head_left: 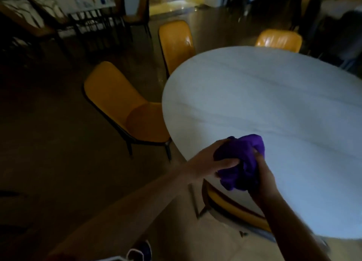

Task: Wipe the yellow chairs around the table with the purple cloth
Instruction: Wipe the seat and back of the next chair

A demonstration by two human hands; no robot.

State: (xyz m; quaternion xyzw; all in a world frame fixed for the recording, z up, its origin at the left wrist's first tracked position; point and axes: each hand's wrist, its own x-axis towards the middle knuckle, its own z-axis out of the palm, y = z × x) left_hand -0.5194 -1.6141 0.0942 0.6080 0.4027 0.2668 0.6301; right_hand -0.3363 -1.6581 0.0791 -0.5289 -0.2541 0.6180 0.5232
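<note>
Here both hands [207,161] [262,174] clutch the bunched cloth [241,161], fingers wrapped round it. The nearest chair [125,106] lies to their left.

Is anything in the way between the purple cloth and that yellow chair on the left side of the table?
Nothing visible is. Both hands, the left hand and the right hand, hold the bunched purple cloth over the white table's near edge. The nearest yellow chair sits to the left, its seat bare, with only open floor between.
</note>
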